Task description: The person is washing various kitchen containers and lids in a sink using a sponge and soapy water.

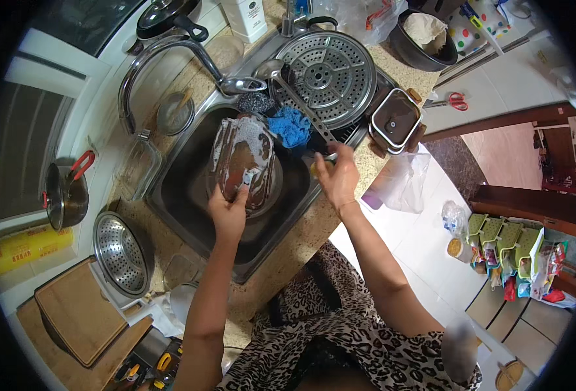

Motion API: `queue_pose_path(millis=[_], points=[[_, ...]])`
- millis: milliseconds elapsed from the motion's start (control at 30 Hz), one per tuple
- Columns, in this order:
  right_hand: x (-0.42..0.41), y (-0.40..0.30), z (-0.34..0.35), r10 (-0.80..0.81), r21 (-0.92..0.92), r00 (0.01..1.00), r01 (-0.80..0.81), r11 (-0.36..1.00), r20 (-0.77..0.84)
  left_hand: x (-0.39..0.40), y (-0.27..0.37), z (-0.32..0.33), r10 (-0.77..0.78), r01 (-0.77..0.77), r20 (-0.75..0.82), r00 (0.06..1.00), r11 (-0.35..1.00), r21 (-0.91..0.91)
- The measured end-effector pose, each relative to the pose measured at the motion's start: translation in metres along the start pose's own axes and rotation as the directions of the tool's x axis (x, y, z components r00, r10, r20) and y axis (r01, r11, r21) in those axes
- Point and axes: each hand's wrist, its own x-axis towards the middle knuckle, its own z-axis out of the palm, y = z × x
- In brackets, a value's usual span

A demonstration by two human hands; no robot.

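My left hand (228,207) grips the near edge of a brown, see-through rectangular food container (243,154), tilted over the sink (182,210). White suds coat much of it. At the sink's right edge is my right hand (339,176), its fingers bent around a small yellowish sponge (318,169). The fingers partly hide the sponge, so I cannot tell how firmly it is held. Just beyond those fingers lies the handle end of a metal ladle (301,101). A blue cloth (290,127) and a steel wool scrubber (255,102) sit behind the container.
A round steamer rack (339,80) rests behind the sink, with a brown clip-on lid (395,121) to its right. The chrome faucet (158,46) arches over the sink's left corner. A steel colander (121,254) stands left, near a cutting board (80,313). A dark pot (427,58) stands back right.
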Motion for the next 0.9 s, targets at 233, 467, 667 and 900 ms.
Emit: queue_pose_path(millis=[233,467,667,900], points=[[0.061,0.011,-0.013,0.038,-0.438,0.976,0.062,0.897,0.214,-0.01,-0.001,0.019,-0.062,0.063,-0.018,0.998,0.996,0.058],[0.075,0.005,-0.012,-0.023,-0.577,0.908,0.285,0.766,0.417,-0.036,-0.008,0.001,0.0,0.029,-0.148,0.989,0.981,0.194],[0.077,0.014,-0.003,-0.039,-0.603,0.885,0.347,0.718,0.463,-0.074,0.01,-0.037,-0.073,0.156,-0.226,0.971,0.914,0.373],[0.076,0.004,-0.006,-0.068,-0.546,0.874,0.36,0.756,0.482,-0.146,0.059,-0.104,-0.175,0.184,-0.362,0.916,0.983,-0.008]])
